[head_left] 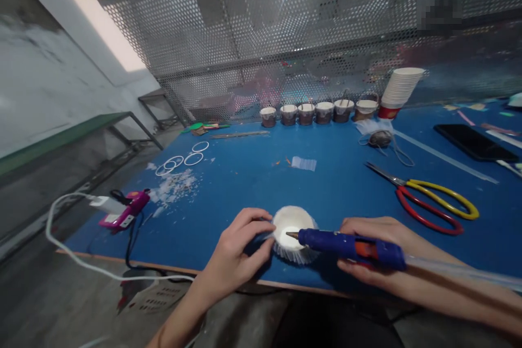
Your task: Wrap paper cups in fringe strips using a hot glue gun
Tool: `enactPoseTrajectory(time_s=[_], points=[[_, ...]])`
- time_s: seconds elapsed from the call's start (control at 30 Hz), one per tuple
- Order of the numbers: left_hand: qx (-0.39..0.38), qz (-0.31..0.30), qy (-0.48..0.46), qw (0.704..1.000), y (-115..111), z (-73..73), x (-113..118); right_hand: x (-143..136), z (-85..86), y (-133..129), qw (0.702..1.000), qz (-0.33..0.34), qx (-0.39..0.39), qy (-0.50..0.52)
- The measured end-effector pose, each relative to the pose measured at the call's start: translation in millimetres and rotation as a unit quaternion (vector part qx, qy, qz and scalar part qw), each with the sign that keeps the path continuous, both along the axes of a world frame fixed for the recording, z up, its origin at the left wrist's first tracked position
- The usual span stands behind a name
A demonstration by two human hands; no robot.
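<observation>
Near the front edge of the blue table stands a white paper cup [294, 216], seen from above, with a pale pleated fringe around its side. My left hand [240, 244] grips the cup's left side, fingertips at its rim. My right hand [379, 239] is wrapped around a blue hot glue gun [346, 244]. A clear glue stick [452, 269] juts from the gun's back end. The gun's metal nozzle points left, over the cup's opening. Part of the gun's handle is hidden in my right palm.
Scissors [428, 198] lie at the right, near a phone [475, 141] and a ball of cord [380, 138]. Several decorated cups [324, 113] and a cup stack [402, 89] stand at the back. White rings [193, 159], scraps [173, 190] and a pink power strip [128, 211] lie left.
</observation>
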State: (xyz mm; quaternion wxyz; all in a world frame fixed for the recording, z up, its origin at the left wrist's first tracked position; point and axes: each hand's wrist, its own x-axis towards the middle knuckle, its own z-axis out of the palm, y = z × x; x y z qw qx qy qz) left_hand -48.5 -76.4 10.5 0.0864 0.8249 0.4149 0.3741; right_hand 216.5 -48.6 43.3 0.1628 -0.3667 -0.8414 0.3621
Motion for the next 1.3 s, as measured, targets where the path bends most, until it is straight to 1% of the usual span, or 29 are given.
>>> enactPoseTrajectory(time_s=[0.1, 0.2, 0.33, 0.43, 0.6, 0.7, 0.83, 0.93, 1.03, 1.1, 1.3], points=[[0.014, 0.001, -0.013, 1.0, 0.9, -0.7, 0.3, -2.7, 1.0, 4.2, 0.997, 0.046, 0.054, 0.013], [0.017, 0.004, -0.023, 1.0, 1.0, -2.7, 0.1, -2.8, 0.0, 7.6, 0.992, 0.075, 0.095, 0.02], [0.024, -0.002, -0.022, 0.999, -0.2, -5.1, 0.5, -3.2, 1.2, 11.9, 0.99, 0.103, 0.095, 0.017], [0.032, -0.003, -0.021, 0.999, -0.8, -5.4, 1.0, -4.8, 1.2, 13.0, 0.989, 0.111, 0.093, 0.007], [0.017, 0.005, -0.034, 0.999, -0.8, -3.4, 2.6, -6.9, 0.1, 8.6, 0.986, 0.119, 0.119, 0.002], [-0.018, 0.013, -0.048, 0.999, -1.3, -3.1, 2.7, -4.3, 5.8, 6.6, 0.984, 0.117, 0.136, -0.009], [-0.051, 0.007, -0.057, 0.997, -0.5, -2.9, 1.7, -0.3, 19.1, 12.0, 0.978, 0.11, 0.179, -0.006], [-0.062, -0.001, -0.063, 0.996, 2.2, -1.4, 1.2, -1.8, 23.3, 20.1, 0.965, 0.147, 0.213, -0.037], [-0.075, -0.005, -0.07, 0.995, 6.1, 0.1, -0.2, -7.1, 18.4, 27.2, 0.943, 0.194, 0.254, -0.088], [-0.085, -0.008, -0.076, 0.993, 8.6, 0.5, -2.0, -11.0, 12.7, 29.9, 0.932, 0.213, 0.276, -0.101], [-0.109, -0.021, -0.1, 0.989, 12.8, -0.4, -5.9, -19.8, 1.9, 32.2, 0.919, 0.23, 0.312, -0.07]])
